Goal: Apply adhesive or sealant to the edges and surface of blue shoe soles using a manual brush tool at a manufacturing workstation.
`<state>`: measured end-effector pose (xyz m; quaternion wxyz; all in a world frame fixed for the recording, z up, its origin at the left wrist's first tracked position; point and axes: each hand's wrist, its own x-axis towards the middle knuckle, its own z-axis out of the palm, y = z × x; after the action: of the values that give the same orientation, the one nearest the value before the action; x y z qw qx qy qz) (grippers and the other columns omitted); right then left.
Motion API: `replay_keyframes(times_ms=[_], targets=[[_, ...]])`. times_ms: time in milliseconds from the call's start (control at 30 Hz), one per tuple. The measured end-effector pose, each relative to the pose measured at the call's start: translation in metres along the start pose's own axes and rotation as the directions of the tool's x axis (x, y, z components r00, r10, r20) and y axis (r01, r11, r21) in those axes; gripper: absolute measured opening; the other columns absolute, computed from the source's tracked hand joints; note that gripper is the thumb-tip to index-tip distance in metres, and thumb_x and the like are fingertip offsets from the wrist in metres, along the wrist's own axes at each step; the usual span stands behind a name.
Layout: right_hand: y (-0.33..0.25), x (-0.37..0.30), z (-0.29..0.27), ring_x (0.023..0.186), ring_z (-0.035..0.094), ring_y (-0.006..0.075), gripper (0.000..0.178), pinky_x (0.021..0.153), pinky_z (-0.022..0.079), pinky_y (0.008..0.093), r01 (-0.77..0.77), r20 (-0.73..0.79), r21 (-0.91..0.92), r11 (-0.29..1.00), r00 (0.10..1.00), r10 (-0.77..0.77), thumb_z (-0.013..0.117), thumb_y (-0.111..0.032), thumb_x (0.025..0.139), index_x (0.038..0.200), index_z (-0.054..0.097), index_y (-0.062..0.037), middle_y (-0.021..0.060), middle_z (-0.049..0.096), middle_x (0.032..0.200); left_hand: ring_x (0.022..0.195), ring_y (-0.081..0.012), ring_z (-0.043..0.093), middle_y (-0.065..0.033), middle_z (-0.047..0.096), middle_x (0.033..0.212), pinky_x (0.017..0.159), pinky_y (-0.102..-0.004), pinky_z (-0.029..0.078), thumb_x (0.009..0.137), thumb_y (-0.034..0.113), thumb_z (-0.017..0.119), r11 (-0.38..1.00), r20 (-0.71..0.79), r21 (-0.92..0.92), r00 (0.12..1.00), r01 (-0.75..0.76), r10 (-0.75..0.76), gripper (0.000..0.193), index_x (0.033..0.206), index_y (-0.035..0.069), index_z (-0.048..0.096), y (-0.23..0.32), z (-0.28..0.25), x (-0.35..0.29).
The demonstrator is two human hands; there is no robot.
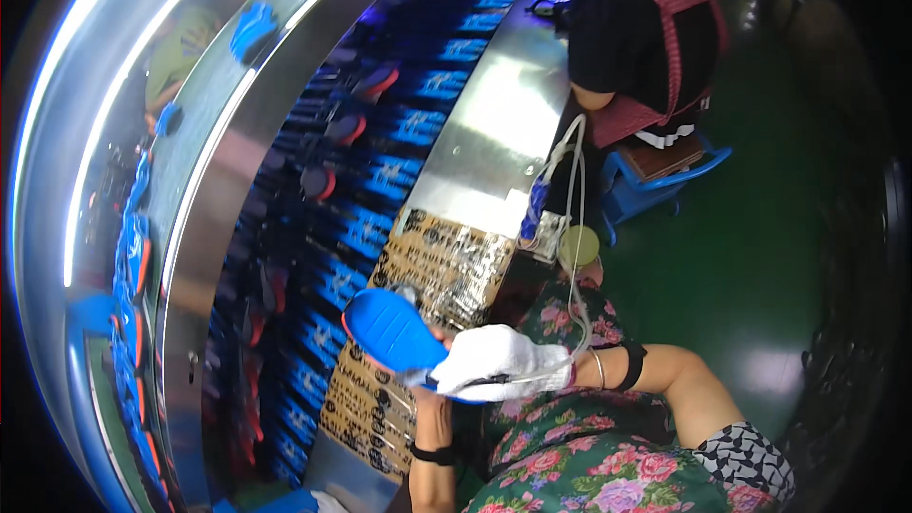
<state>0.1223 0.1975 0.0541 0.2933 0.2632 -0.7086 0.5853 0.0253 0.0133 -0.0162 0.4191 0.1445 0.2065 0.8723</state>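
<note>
A blue shoe sole [388,325] with a reddish edge is tilted over the near edge of the line. My left hand [430,401] comes up from below and grips the sole's near end; most of its fingers are hidden. In a white cloth glove, my right hand [505,361] is closed against that same end. A pale cord [576,299] runs to the glove, and a narrow greyish tip shows at its left side. What the glove grips is mostly hidden.
Left of me, blue pieces [366,233] line a dark conveyor rack [313,133]. A patterned brown board [446,261] covers part of the metal ledge [499,114]. Ahead sits a co-worker [655,28] on a blue stool [655,176]. More blue soles [133,256] stand along the far-left shelf.
</note>
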Motion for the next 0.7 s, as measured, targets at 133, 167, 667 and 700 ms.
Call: replay_keyframes(times_ms=[133, 167, 667, 700], targets=[[0.000, -0.002, -0.006, 0.093, 0.072, 0.0221, 0.021, 0.081, 0.057, 0.0356, -0.145, -0.157, 0.195, 0.970, 0.972, 0.177, 0.078, -0.011, 0.086, 0.107, 0.078, -0.0085, 0.0066, 0.076, 0.107, 0.100, -0.0311, 0.066, -0.0198, 0.066, 0.103, 0.094, -0.0528, 0.053, 0.073, 0.098, 0.043, 1.000, 0.062, 0.011, 0.998, -0.006, 0.005, 0.110, 0.117, -0.002, 0.055, 0.006, -0.005, -0.001], [0.002, -0.007, -0.002, 0.093, 0.072, 0.0221, 0.021, 0.081, 0.057, 0.0356, -0.146, -0.161, 0.191, 0.971, 0.971, 0.178, 0.078, -0.011, 0.086, 0.107, 0.078, -0.0085, 0.0066, 0.076, 0.107, 0.100, -0.0309, 0.066, -0.0198, 0.066, 0.103, 0.095, -0.0532, 0.053, 0.073, 0.098, 0.043, 1.000, 0.074, 0.009, 0.997, -0.010, 0.009, 0.109, 0.116, -0.002, 0.056, 0.006, -0.006, -0.005], [0.000, -0.014, -0.013, 0.091, 0.070, 0.0304, 0.021, 0.079, 0.056, 0.0405, 0.016, -0.091, -0.215, 0.976, 0.995, -0.036, 0.075, -0.012, 0.085, 0.105, 0.076, -0.0089, 0.0103, 0.074, 0.105, 0.092, -0.0298, 0.059, -0.0148, 0.063, 0.096, 0.080, -0.0447, 0.048, 0.065, 0.095, 0.059, 0.979, 0.003, -0.181, 0.995, -0.095, 0.097, 0.108, 0.116, 0.000, 0.055, 0.010, 0.020, 0.049], [0.005, -0.009, -0.014, 0.087, 0.072, 0.0255, 0.017, 0.076, 0.056, 0.0360, -0.071, -0.120, -0.003, 0.997, 0.990, 0.070, 0.078, -0.007, 0.083, 0.100, 0.077, -0.0070, 0.0104, 0.075, 0.100, 0.092, -0.0298, 0.059, -0.0148, 0.063, 0.096, 0.080, -0.0447, 0.048, 0.065, 0.095, 0.059, 0.980, -0.043, -0.160, 0.993, -0.116, 0.111, 0.108, 0.116, 0.000, 0.055, 0.012, 0.011, 0.050]])
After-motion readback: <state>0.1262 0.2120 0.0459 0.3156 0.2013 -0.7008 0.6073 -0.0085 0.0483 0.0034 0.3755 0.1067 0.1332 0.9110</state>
